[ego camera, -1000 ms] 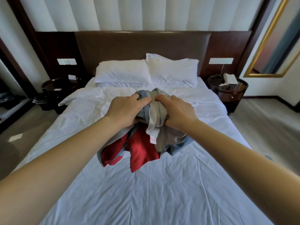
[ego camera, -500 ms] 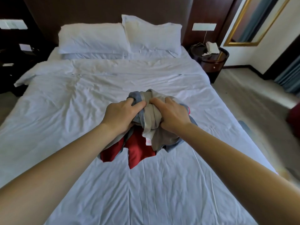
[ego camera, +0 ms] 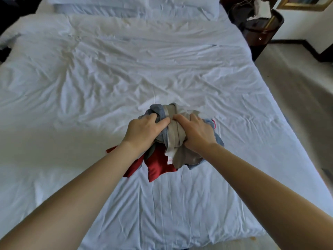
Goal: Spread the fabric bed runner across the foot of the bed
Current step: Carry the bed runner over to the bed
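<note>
1. The fingers [ego camera: 153, 116] of the left hand [ego camera: 144, 134] curl down into the top of the fabric bed runner [ego camera: 177, 141]; the thumb lies across a grey-blue fold; the grip is closed and firm, knuckles up.
2. The right hand [ego camera: 197, 135] grips the same bundle from the other side; its thumb points toward the left thumb, with a strip of beige cloth between the two; its other fingers wrap over the far right of the bundle, their tips hidden in the cloth.
3. The runner is a crumpled heap, not spread; beige and grey-blue layers sit on top between the hands; red cloth spills out below the left wrist toward the near edge; a small white label [ego camera: 169, 160] shows at the lower middle.
4. The heap rests on the bed [ego camera: 81, 91], a little right of the centre line and in the half nearer the foot.
5. Both bare forearms reach in from the lower corners and meet at the bundle.
6. The white sheet is wrinkled all over, with a long crease running from the bundle toward the head.
7. White pillows [ego camera: 100, 6] lie along the top edge.
8. A dark wooden nightstand [ego camera: 259, 31] stands just beside the bed at upper right; something pale sits on it, too blurred to tell.
9. Beige floor [ego camera: 297, 98] runs along the right side; a gold frame [ego camera: 304, 5] shows in the top right corner.
</note>
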`<state>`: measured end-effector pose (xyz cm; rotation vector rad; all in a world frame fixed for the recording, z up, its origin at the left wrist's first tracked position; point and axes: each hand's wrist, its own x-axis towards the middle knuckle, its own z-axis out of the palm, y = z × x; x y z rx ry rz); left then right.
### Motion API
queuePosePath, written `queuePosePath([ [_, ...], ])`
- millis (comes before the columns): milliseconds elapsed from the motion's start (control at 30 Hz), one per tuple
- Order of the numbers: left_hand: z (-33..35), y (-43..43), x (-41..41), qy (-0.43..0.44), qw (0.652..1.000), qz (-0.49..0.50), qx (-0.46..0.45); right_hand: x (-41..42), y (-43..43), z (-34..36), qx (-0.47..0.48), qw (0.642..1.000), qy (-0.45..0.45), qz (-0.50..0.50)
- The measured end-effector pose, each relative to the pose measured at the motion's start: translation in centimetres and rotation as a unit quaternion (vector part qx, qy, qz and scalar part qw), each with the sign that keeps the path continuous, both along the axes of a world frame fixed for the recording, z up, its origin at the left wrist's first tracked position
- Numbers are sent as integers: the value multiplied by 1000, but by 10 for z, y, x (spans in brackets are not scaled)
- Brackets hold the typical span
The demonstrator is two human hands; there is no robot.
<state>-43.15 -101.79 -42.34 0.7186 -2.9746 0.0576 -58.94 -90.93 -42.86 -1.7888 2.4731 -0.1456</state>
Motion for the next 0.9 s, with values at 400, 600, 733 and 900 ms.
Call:
queuePosePath([
  [400, -115, 22, 2, -54, 998, 22, 24, -1, 12, -125, 69, 997, -33, 14],
  [600, -167, 32, -3, -93, 994, 52, 15, -9, 18, -167, 114, 993, -40, 7],
  [733, -199, 43, -6, -111, 991, 67, 27, -11, 22, -190, 149, 988, -35, 8],
  [900, -225, 46, -7, -86, 990, 92, 68, -15, 21, -212, 163, 986, -22, 13],
])
